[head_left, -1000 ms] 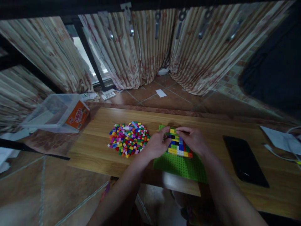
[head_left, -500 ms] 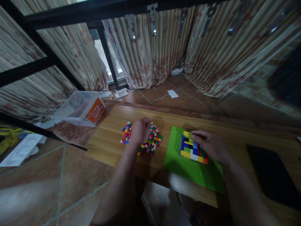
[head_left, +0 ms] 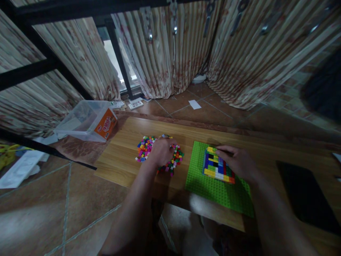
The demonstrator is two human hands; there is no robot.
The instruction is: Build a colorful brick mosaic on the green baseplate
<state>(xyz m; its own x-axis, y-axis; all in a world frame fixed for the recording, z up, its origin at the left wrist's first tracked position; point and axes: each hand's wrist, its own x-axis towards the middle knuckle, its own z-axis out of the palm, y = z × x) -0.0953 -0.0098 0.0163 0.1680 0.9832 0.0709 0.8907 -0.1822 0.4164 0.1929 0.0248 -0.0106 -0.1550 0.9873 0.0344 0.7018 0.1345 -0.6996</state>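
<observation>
My left hand (head_left: pixel 163 152) reaches down into a loose pile of small coloured toy bricks (head_left: pixel 146 144). Its fingers are curled together at the pile, and what they pinch, if anything, is hidden. To the right lies a green studded baseplate (head_left: pixel 198 185), bearing a flat brick build (head_left: pixel 217 170) of yellow, blue, black, white and red rows. My right hand (head_left: pixel 237 161) rests on the far right side of this build, thumb and fingers bent against its edge. Part of the build is covered by that hand.
The wooden table (head_left: pixel 119 160) carries a dark flat panel (head_left: pixel 306 195) at the right. A clear plastic box (head_left: pixel 87 121) with an orange label stands beyond the table's left end. White paper (head_left: pixel 194 104) lies on the tiled floor, before striped curtains (head_left: pixel 160 53).
My left hand has shifted slightly right and lower over the pile, its fingers now dipping toward the bricks. My right hand stays at the build. The view has tilted a little.
</observation>
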